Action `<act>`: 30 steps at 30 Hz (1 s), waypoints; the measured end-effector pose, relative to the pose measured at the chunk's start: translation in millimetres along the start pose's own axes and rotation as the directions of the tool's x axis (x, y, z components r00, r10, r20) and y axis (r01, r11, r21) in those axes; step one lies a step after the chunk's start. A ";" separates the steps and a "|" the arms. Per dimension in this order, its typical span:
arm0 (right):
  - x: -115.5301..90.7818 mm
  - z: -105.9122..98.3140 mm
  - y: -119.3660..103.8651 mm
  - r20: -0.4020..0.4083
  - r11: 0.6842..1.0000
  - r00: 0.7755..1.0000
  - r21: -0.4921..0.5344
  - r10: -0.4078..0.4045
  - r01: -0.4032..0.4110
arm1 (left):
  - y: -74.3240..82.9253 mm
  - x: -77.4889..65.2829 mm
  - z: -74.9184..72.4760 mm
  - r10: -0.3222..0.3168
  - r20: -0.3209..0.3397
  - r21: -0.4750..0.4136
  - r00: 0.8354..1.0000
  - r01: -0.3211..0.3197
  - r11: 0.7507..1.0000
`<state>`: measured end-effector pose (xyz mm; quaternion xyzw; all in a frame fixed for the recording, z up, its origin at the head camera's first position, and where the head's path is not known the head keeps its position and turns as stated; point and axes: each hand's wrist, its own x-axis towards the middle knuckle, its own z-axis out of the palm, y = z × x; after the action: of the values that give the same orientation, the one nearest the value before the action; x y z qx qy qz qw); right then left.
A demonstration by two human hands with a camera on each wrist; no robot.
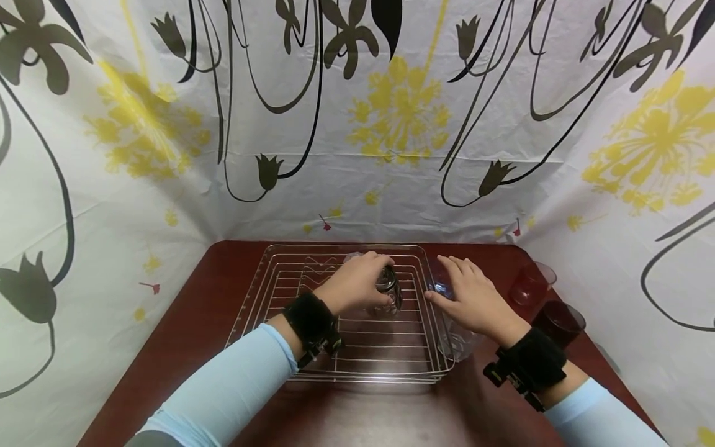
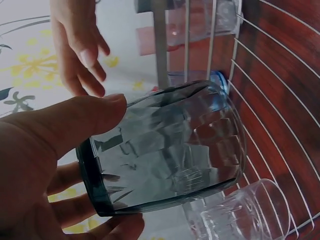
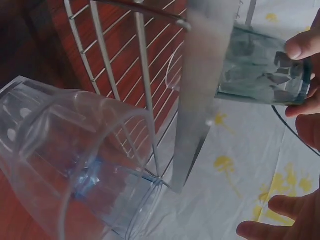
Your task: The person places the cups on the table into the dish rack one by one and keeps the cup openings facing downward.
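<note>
My left hand (image 1: 357, 282) grips a grey-tinted glass tumbler (image 2: 165, 150) by its thick base, thumb on one side and fingers on the other. The tumbler is held over the wire rack (image 1: 385, 375), its mouth toward the wires. Beside it in the left wrist view, a clear glass (image 2: 250, 210) sits on the rack. My right hand (image 1: 469, 298) is held above the rack's right edge, fingers spread and holding nothing. Below that hand, outside the rack, stand a blue-tinted glass (image 3: 117, 195) and a larger clear glass (image 3: 65, 115).
A red glass (image 1: 530, 285) and a dark glass (image 1: 558, 323) stand toward the table's right edge. The rack covers the middle of the dark red table (image 1: 184, 316). Patterned white cloth (image 1: 335, 136) hangs behind and along both sides.
</note>
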<state>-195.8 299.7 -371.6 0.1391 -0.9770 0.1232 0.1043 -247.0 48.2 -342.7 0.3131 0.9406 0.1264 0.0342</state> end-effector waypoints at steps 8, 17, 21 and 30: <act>-1.5 2.2 4.8 -0.006 1.000 1.000 -0.001 0.013 -0.013 | -6.4 19.7 9.5 0.029 0.000 0.064 1.000 -0.029 0.998; -3.9 2.4 5.1 0.021 0.999 0.999 -0.001 0.045 -0.045 | -12.3 45.2 21.6 0.016 0.012 0.033 1.000 -0.016 0.999; -6.6 1.5 6.7 0.013 0.999 0.998 0.000 0.054 -0.054 | -13.8 54.8 26.0 0.019 0.022 0.048 1.000 -0.020 0.999; -15.3 1.6 13.4 0.003 0.997 0.997 -0.002 0.078 -0.078 | -14.2 66.3 36.0 0.013 0.014 0.108 1.000 -0.014 0.994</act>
<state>-185.6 315.6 -379.6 0.1010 -0.9819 0.1263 0.0983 -303.2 84.7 -380.1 0.3216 0.9438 0.0734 0.0226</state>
